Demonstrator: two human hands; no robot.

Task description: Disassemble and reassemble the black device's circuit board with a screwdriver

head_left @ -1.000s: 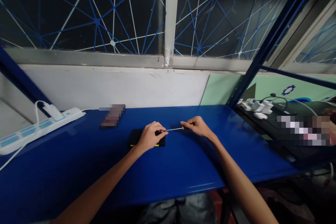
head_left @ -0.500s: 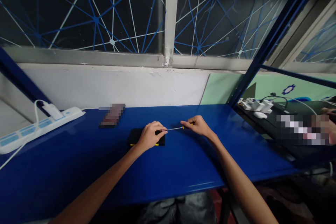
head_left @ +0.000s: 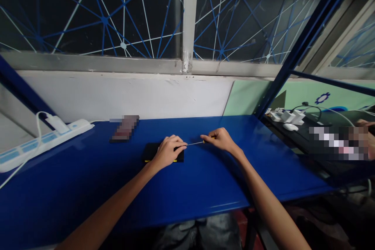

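Observation:
A slim screwdriver (head_left: 195, 143) with a metal shaft and a yellow and black handle lies nearly level above the blue table. My right hand (head_left: 222, 139) is closed around its handle, thumb pointing along it to the left. At the other end, my left hand (head_left: 170, 149) pinches with thumb and fingers right at the shaft's tip. Whether it grips the tip itself or a small piece there is hidden by the fingers. Beneath my left hand sits a flat black case (head_left: 150, 151) with a yellow strip on its front edge, partly covered by the hand.
A dark blurred-out object (head_left: 125, 129), perhaps a phone, lies at the back left. Farther left is a white power strip (head_left: 77, 127) with a plugged-in charger and cable. On the right, a black desk (head_left: 307, 133) carries white plugs; another person's hand (head_left: 365, 123) shows there.
Both hands stay in nearly the same place on the screwdriver. More of the yellow on its handle shows beside my right thumb. The view has shifted very slightly.

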